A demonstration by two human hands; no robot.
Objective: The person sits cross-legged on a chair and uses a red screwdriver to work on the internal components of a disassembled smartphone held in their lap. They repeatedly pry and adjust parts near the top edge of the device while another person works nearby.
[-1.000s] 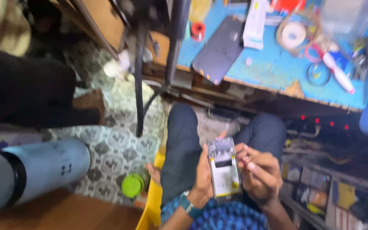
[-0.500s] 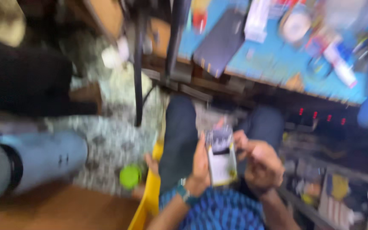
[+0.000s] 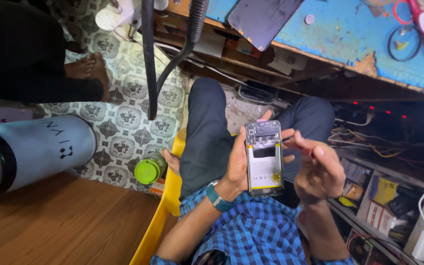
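Low at centre frame, the left hand [image 3: 239, 164] grips an opened smartphone [image 3: 264, 158] with its back cover off, battery showing; the right hand [image 3: 318, 169] pinches a thin tool [image 3: 287, 141] at the phone's upper edge. Farther up, a dark phone panel [image 3: 263, 18] lies on the blue workbench [image 3: 349, 37]

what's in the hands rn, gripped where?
Left hand grips the opened phone by its long edges, back facing up. Right hand pinches a thin tool near its tip, at the phone's upper right edge.
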